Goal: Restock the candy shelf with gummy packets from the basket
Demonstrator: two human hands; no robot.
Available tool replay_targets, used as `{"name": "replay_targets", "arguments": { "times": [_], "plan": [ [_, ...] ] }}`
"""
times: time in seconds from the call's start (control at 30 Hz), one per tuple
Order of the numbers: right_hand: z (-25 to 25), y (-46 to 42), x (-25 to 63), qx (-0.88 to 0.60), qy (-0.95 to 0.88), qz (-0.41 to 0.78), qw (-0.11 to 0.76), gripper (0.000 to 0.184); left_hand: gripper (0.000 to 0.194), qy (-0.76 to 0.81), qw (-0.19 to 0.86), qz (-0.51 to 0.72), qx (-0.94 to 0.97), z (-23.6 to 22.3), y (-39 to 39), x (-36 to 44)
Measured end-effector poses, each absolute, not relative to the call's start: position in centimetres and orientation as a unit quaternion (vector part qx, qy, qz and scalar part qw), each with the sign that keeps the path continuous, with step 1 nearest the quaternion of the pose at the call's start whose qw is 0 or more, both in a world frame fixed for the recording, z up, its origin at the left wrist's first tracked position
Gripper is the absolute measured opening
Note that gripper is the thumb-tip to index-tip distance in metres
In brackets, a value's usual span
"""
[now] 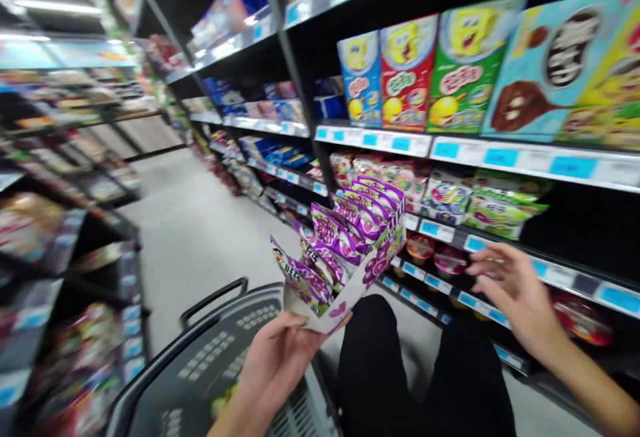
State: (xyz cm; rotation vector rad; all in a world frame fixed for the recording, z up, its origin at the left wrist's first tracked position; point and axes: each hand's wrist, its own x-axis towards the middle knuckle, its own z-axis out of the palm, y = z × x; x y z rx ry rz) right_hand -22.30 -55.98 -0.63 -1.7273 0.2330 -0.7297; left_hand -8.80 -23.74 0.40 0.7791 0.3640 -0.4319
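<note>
My left hand (pixel 287 350) grips the near end of a white and purple display box (pixel 357 285), thumb on the inside and fingers beneath. Several purple candy packets (pixel 340 227) with grape pictures stand in a row in the box, the nearest ones leaning. The box is held tilted above my knees, its far end close to the shelf. My right hand (pixel 515 294) is in front of the lower shelf, fingers apart and slightly bent, holding nothing. Close to it on the shelf are green candy packets (pixel 507 209) and blue-white packets (pixel 447 198).
A grey shopping basket (pixel 200 364) stands at lower left, with something yellow inside. Cartoon-printed boxes (pixel 407 67) line the shelf above, over a rail of price labels (pixel 370 138). Round tubs (pixel 583 317) sit lower down. An aisle floor (pixel 185 217) runs between this rack and a blurred left rack (pixel 65 290).
</note>
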Motion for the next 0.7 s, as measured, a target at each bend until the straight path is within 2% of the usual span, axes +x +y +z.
{"name": "replay_targets", "arguments": {
  "times": [0.13, 0.27, 0.33, 0.43, 0.5, 0.63, 0.7],
  "plan": [
    [-0.7, -53.6, -22.9, -0.613, 0.105, -0.229, 0.749, 0.077, 0.063, 0.087, 0.854, -0.338, 0.386, -0.5, -28.4, -9.9],
    [-1.6, -52.6, -25.5, -0.527, 0.109, -0.239, 0.808, 0.102, 0.048, 0.015, 0.804, -0.454, 0.383, -2.4, -31.4, -12.3],
    [-2.3, -52.5, -27.0, -0.503, 0.12, -0.272, 0.812, 0.109, 0.056, -0.013, 0.784, -0.483, 0.391, -3.2, -32.5, -13.7],
    [-3.4, -52.6, -29.0, -0.476, 0.167, -0.327, 0.799, 0.114, 0.08, -0.05, 0.76, -0.508, 0.402, -4.0, -34.3, -15.7],
    [-3.8, -52.9, -30.1, -0.464, 0.198, -0.343, 0.793, 0.113, 0.087, -0.063, 0.743, -0.53, 0.403, -4.2, -35.3, -16.7],
    [-4.1, -53.6, -32.2, -0.449, 0.236, -0.363, 0.781, 0.112, 0.083, -0.085, 0.72, -0.565, 0.395, -5.2, -36.6, -18.0],
    [-4.5, -53.9, -33.3, -0.445, 0.249, -0.378, 0.773, 0.108, 0.073, -0.085, 0.715, -0.601, 0.348, -6.2, -36.8, -18.1]
  ]
}}
